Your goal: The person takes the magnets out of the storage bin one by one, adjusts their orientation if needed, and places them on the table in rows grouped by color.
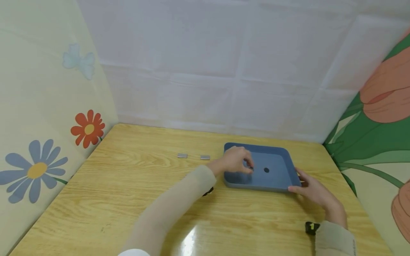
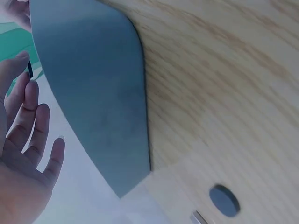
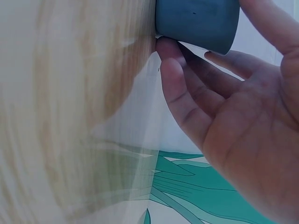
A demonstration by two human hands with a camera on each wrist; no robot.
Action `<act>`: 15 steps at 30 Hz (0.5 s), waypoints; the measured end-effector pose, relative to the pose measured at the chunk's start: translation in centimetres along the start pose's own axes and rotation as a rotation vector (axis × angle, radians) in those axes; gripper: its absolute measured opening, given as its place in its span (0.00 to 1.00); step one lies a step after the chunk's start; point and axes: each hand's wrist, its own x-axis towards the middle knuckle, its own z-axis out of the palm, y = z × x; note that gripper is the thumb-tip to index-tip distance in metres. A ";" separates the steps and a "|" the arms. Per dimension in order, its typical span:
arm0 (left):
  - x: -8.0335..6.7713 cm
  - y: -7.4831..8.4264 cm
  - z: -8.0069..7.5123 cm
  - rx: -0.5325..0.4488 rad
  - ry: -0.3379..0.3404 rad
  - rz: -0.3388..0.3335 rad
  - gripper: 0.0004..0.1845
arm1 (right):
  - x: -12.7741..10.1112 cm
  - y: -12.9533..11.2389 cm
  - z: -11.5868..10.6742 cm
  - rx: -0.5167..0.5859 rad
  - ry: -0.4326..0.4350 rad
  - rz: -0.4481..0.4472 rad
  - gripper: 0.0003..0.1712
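- The left hand (image 1: 235, 160) hangs over the left part of a blue tray (image 1: 282, 156), fingers bent down toward its floor. In the left wrist view the fingers (image 2: 35, 116) look fairly straight and spread, with a small dark thing just beside the fingertips; I cannot tell whether they pinch it.
- The right hand (image 1: 315, 193) rests at the tray's near right corner, at about 4 o'clock from the tray's middle. In the right wrist view its fingers (image 3: 180, 88) lie relaxed against the tray's rounded outer wall (image 3: 196, 21), touching it, not wrapped round it.
- The tray sits on a wooden table (image 1: 134, 199), toward the far right side, with its rim up.
- A small dark disc (image 1: 266, 170) lies on the tray floor, at about 3 o'clock from the left hand and near it.
- Two small grey metal pieces (image 1: 182, 155) (image 1: 205, 157) lie flat on the table at about 9 o'clock from the tray, side by side, a little apart, the nearer one close to the tray's left wall.
- Both arms wear beige sleeves (image 1: 173, 206).
- A white quilted wall (image 1: 205, 64) stands at 12 o'clock, with flower-printed panels (image 1: 41, 106) at the left and right.
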 end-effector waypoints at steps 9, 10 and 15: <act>-2.2 -1.8 -0.8 -0.046 0.016 -0.045 0.08 | 0.0 0.0 0.0 -0.011 0.005 -0.015 0.59; -2.5 -2.0 -0.9 -0.045 0.018 -0.055 0.08 | 0.0 0.0 0.1 -0.011 0.005 -0.016 0.59; -3.8 -2.5 -1.4 -0.040 0.021 -0.097 0.09 | -0.2 -0.1 -0.1 -0.012 -0.005 -0.008 0.59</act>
